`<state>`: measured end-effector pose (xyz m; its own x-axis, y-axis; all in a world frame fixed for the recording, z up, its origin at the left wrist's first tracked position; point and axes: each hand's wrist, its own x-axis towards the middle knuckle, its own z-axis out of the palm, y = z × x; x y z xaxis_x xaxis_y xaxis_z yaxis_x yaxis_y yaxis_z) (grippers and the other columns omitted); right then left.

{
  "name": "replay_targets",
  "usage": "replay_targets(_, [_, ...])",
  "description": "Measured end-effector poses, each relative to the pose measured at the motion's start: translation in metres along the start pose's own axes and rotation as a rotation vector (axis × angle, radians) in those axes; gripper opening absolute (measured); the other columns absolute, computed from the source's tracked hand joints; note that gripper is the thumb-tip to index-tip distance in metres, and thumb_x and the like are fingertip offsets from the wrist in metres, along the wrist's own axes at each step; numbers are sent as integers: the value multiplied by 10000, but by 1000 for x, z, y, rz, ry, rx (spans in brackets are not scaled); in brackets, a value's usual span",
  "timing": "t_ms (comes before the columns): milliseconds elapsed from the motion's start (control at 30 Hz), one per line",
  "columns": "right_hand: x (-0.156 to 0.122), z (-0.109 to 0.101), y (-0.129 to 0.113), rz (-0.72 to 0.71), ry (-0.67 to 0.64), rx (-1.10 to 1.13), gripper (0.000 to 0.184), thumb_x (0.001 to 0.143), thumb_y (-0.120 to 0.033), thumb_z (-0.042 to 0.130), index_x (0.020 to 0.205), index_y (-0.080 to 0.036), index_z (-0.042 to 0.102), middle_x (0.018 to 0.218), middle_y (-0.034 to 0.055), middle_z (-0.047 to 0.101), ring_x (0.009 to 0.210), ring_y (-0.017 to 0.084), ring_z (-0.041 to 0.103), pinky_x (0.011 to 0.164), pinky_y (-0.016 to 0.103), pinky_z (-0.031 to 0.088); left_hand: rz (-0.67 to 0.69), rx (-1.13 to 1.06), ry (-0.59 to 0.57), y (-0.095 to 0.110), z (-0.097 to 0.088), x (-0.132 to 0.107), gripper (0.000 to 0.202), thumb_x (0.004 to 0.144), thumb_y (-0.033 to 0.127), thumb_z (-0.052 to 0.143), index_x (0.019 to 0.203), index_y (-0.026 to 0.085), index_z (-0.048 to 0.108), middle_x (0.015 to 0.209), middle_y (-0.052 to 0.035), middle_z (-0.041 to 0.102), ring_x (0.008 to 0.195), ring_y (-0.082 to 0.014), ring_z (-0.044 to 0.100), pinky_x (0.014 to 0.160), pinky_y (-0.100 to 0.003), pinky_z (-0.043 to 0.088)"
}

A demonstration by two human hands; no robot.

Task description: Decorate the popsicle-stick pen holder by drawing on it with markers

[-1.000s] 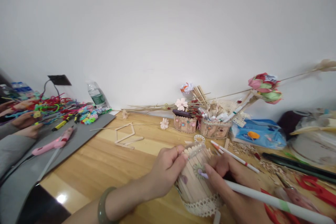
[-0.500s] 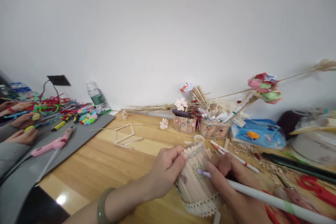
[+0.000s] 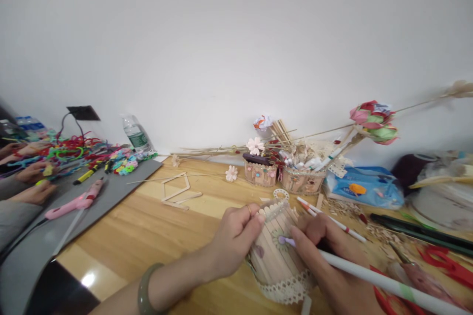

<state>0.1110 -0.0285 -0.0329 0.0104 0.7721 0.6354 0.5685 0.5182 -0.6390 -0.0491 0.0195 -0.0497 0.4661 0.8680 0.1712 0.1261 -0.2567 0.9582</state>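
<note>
My left hand (image 3: 238, 236) pinches the upper left edge of a small craft-stick basket (image 3: 271, 263), its thumb on the front. White lace runs round the basket's lower end, and a glittery strip crosses the stick tips at the other end. A pale green flower is drawn on the sticks, with a purple patch to its left. My right hand (image 3: 328, 256) grips a white marker pen (image 3: 365, 273) whose purple tip touches the flower's centre. Part of the basket's right side is hidden behind that hand.
Two decorated stick baskets (image 3: 303, 182) stand by the wall, one full of pens. Loose craft sticks (image 3: 177, 189) lie at centre left. A blue wipes pack (image 3: 364, 187), red scissors (image 3: 449, 263) and wood shavings are right. Another person's hands (image 3: 35, 187) work near a pink glue gun (image 3: 79, 202).
The whole view has shifted very slightly. Both my hands, the basket and the marker pen keep nearly the same positions, with the tip still at the flower's centre.
</note>
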Motion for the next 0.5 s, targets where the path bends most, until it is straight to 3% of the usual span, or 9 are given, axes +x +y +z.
replay_targets(300, [0,-3,1,-111,35,-162,255,794,-162,527,589,-231,392,500,-66,469,425,93,446,435,213,392,-8,-5,0,-3,1,1,348,845,442,396,615,180,391,509,57,357,413,-66,422,377,-149,350])
replay_targets(500, [-6,4,5,38,32,33,278,803,-174,532,590,-232,362,520,-69,437,445,92,432,418,194,369,-32,-33,-9,-2,1,2,349,838,452,399,616,184,381,512,61,348,402,-66,416,371,-155,359])
